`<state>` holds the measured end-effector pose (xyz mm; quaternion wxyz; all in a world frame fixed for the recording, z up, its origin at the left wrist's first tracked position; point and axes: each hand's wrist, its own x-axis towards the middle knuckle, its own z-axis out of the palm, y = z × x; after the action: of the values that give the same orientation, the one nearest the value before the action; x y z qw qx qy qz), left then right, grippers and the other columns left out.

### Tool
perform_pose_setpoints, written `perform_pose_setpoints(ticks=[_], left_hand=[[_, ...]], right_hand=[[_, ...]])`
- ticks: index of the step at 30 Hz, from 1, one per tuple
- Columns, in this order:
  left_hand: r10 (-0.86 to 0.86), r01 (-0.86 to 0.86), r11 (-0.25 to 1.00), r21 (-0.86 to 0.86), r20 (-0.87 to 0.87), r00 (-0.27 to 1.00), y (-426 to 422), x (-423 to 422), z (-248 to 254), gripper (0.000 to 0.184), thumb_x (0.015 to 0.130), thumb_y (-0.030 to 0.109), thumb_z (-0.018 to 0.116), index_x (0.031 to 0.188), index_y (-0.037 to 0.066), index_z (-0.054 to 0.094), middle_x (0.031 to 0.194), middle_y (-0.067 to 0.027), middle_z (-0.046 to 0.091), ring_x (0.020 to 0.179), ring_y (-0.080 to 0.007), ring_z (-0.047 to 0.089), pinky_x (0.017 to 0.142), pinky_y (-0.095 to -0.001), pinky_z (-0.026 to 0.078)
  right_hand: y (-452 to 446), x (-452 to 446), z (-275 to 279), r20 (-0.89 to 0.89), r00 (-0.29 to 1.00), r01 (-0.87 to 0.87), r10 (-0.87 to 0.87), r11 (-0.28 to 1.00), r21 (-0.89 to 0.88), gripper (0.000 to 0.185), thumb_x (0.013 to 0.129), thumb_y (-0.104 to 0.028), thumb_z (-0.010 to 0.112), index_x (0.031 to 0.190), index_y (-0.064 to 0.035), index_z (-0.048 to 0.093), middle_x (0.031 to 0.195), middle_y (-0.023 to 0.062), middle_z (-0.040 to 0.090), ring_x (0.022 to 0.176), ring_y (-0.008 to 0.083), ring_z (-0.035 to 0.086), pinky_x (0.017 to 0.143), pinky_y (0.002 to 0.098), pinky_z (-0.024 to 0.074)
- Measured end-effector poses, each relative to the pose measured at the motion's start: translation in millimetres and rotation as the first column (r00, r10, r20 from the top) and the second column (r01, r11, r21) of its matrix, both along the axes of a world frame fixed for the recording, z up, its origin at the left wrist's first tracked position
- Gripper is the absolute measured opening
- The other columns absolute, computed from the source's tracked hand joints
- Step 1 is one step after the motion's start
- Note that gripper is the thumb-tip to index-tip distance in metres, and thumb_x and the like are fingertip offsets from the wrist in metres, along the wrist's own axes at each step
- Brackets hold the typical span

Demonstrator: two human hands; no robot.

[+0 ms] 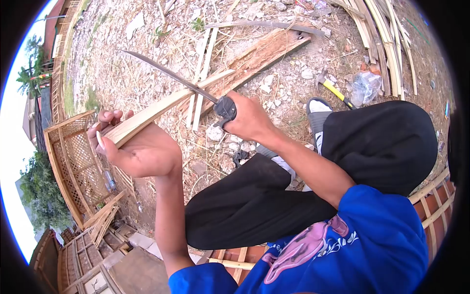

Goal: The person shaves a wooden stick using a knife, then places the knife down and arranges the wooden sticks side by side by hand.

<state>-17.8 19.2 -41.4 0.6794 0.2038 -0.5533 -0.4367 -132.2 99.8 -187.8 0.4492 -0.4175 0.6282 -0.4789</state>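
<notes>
My left hand (139, 152) is closed around the lower end of a pale wooden strip (166, 104), which slants up and away to the right. A machete (164, 70) with a long dark blade and a black handle is gripped in my right hand (250, 117). Its blade crosses the strip near the far end and appears to touch it; the tip points up and left. Beyond both hands, a thick rough plank (259, 56) lies on the ground. Two thin strips (205, 63) and a second long, curved blade-like piece (264, 23) lie by it.
A hammer (335, 91) with a yellow handle lies near my foot, beside a clear plastic bag (365, 87). Long wood strips (387, 44) are piled at the right. A lattice panel (81, 166) stands at the left. Stones and straw cover the ground.
</notes>
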Motion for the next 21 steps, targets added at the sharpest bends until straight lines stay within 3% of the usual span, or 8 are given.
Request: perform_pose_setpoints(ticks=[1,5,8,9,10,11,15,21], left_hand=[[0.031,-0.031,1.000,-0.006,-0.009,0.999,-1,-5,2,0.024,0.098,0.030,0.049,0.110,0.010,0.054,0.108,-0.0066,0.057,0.098,-0.0164,0.057,0.086,-0.0339,0.049],[0.115,-0.114,0.993,0.013,-0.023,0.993,-4,-13,1,0.022,0.097,0.030,0.048,0.109,0.013,0.055,0.107,-0.0054,0.060,0.097,-0.0168,0.058,0.085,-0.0364,0.051],[0.157,-0.157,0.988,0.010,-0.008,0.988,-2,-13,3,0.022,0.097,0.030,0.046,0.110,0.013,0.054,0.105,-0.0050,0.060,0.096,-0.0165,0.058,0.084,-0.0369,0.051],[0.164,-0.164,0.986,0.005,0.003,0.986,0,-12,3,0.022,0.097,0.030,0.046,0.109,0.013,0.054,0.105,-0.0051,0.060,0.096,-0.0166,0.058,0.084,-0.0369,0.051],[0.172,-0.172,0.985,-0.004,0.010,0.985,0,-10,3,0.023,0.097,0.030,0.045,0.109,0.013,0.054,0.105,-0.0053,0.060,0.096,-0.0167,0.058,0.085,-0.0369,0.051],[0.113,-0.105,0.990,-0.093,0.084,0.990,2,-5,-1,0.026,0.098,0.030,0.048,0.116,0.010,0.048,0.111,-0.0101,0.053,0.103,-0.0173,0.053,0.088,-0.0317,0.050],[0.106,-0.102,0.993,-0.065,0.056,0.993,-5,-6,-1,0.029,0.098,0.032,0.048,0.116,0.009,0.049,0.113,-0.0102,0.053,0.104,-0.0173,0.054,0.085,-0.0306,0.049],[0.233,-0.230,0.972,-0.045,0.068,0.970,-15,-15,4,0.029,0.097,0.033,0.044,0.113,0.010,0.052,0.110,-0.0077,0.058,0.098,-0.0162,0.057,0.083,-0.0306,0.049]], right_hand=[[-1,-1,10,-0.010,1.000,0.003,-0.003,1.000,0.019,0.030,0.070,-0.013,0.074,0.094,-0.0041,0.060,0.075,0.0175,0.066,0.072,0.0375,0.067,0.064,0.0434,0.0498],[5,-1,54,0.064,0.995,-0.056,0.074,0.966,-0.252,0.031,0.070,-0.013,0.074,0.094,-0.0037,0.057,0.075,0.0189,0.066,0.072,0.0382,0.067,0.064,0.0428,0.0498],[0,0,34,0.043,0.998,-0.035,0.044,0.980,-0.195,0.030,0.070,-0.013,0.074,0.093,-0.0038,0.058,0.074,0.0179,0.066,0.072,0.0377,0.067,0.064,0.0429,0.0499],[-5,-1,1,-0.023,1.000,0.014,-0.016,0.995,-0.098,0.029,0.070,-0.013,0.073,0.094,-0.0046,0.060,0.075,0.0165,0.066,0.072,0.0363,0.067,0.065,0.0423,0.0505],[-5,-10,-29,0.039,0.999,0.005,-0.007,0.998,0.062,0.027,0.071,-0.014,0.072,0.095,-0.0057,0.062,0.078,0.0157,0.067,0.073,0.0342,0.068,0.066,0.0408,0.0514],[-5,-13,-44,-0.001,1.000,-0.002,0.002,0.997,0.072,0.030,0.070,-0.014,0.071,0.098,-0.0067,0.063,0.080,0.0173,0.069,0.076,0.0357,0.068,0.069,0.0431,0.0521],[-1,-12,-20,-0.067,0.998,0.001,0.009,0.990,0.143,0.032,0.070,-0.015,0.069,0.101,-0.0072,0.064,0.080,0.0189,0.070,0.080,0.0373,0.069,0.071,0.0452,0.0523],[-3,-1,21,0.059,0.998,-0.019,0.029,0.986,-0.165,0.029,0.071,-0.014,0.074,0.094,-0.0035,0.061,0.073,0.0155,0.066,0.069,0.0337,0.067,0.065,0.0398,0.0513]])
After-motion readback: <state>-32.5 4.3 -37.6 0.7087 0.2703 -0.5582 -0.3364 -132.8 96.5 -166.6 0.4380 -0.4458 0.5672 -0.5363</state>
